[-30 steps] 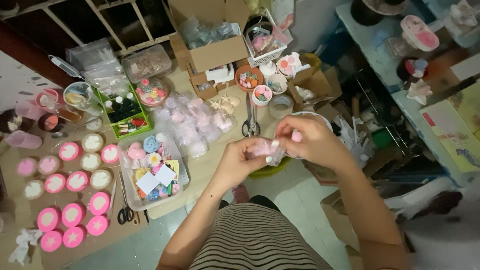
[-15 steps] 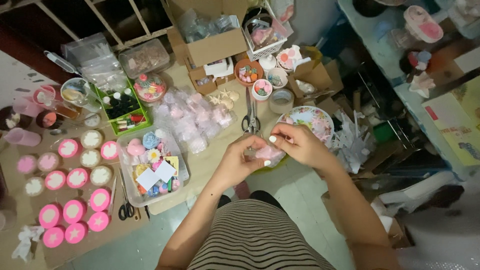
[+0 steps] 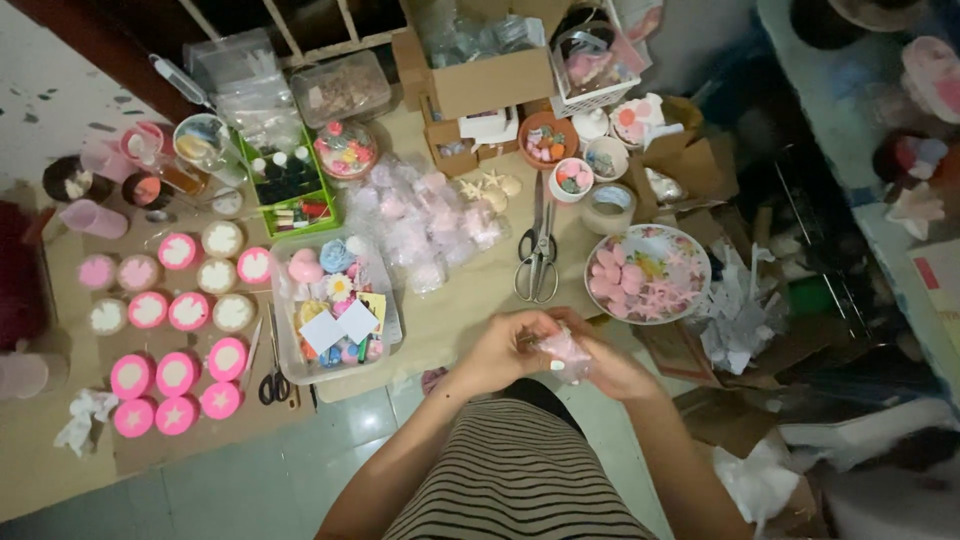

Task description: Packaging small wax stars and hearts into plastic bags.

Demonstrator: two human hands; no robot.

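Both hands meet close above the lap, just past the near edge of the low table: the left hand and the right hand each pinch a small clear bag with a pink piece inside, held between them in the air. Open room lies only on the tiled floor toward the person and on the bare strip of table in front of the hands. Just beyond stands a flowered plate carrying a heap of pink shapes, too many and too small to count. Left of it lies one large pair of scissors; a second, smaller pair of black scissors lies by a clear tub of mixed decorations. Left of the tub sit round moulds in rows, fourteen as far as I can count, bright pink or pale. A pile of filled clear bags crowds the middle, and boxes, a roll of tape and small bowls line the far side
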